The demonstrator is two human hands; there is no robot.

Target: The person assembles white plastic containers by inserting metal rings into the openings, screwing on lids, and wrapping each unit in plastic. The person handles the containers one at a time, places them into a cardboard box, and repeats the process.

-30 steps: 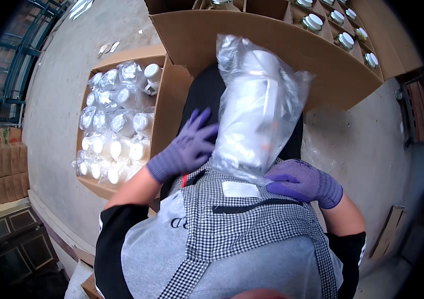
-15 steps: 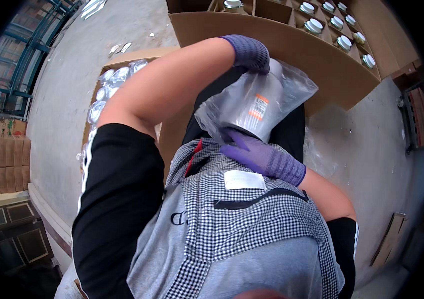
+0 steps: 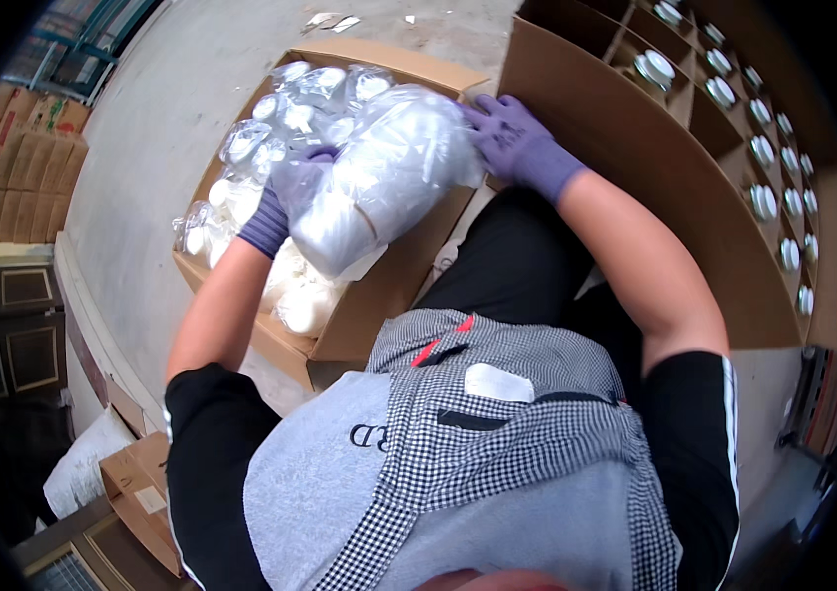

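Observation:
A white bottle in a clear plastic bag point(image 3: 394, 167) lies tilted over the open carton point(image 3: 379, 295) of bagged bottles, its rounded end toward me. My left hand point(image 3: 290, 202), in a purple knit glove, is closed on the bottle's left side; the bag hides part of its fingers. At the bag's far right end is my right hand point(image 3: 522, 148), gloved alike. Its fingers are spread and its fingertips touch the plastic. Beneath the bottle, several white-capped bottles point(image 3: 295, 118) in clear wrap fill the carton, with unwrapped white ones point(image 3: 305, 305) at the near end.
To the right stands a large divided carton point(image 3: 625, 148) holding several white-lidded jars point(image 3: 721, 92) in its cells. Stacked brown boxes point(image 3: 30, 187) and dark framed panels point(image 3: 5, 325) line the left. Scraps of paper point(image 3: 335, 22) lie on the concrete floor.
I have turned left, so the bottle carton is now in front of me. The bagged bottle has moved from my lap to above that carton. My left hand has come down to its left side.

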